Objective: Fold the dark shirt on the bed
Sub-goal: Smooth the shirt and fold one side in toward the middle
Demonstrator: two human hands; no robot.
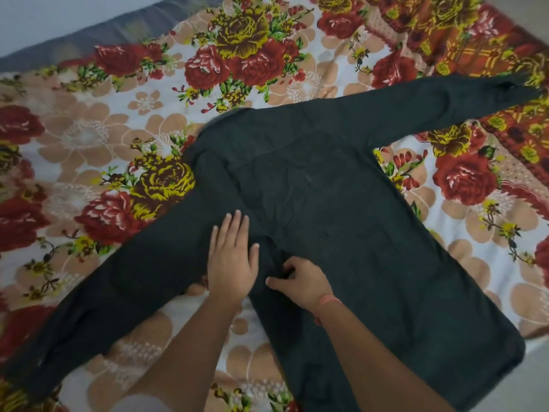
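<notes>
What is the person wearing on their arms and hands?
Both forearms are bare, with no sleeves in view. The left hand has no rings, watch or glove that I can see. The right hand is also ungloved, with a thin pinkish-orange band around its wrist.

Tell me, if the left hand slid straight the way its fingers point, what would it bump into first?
Nothing solid: the left hand lies flat on the dark shirt, so probably more shirt, toward the collar.
</notes>
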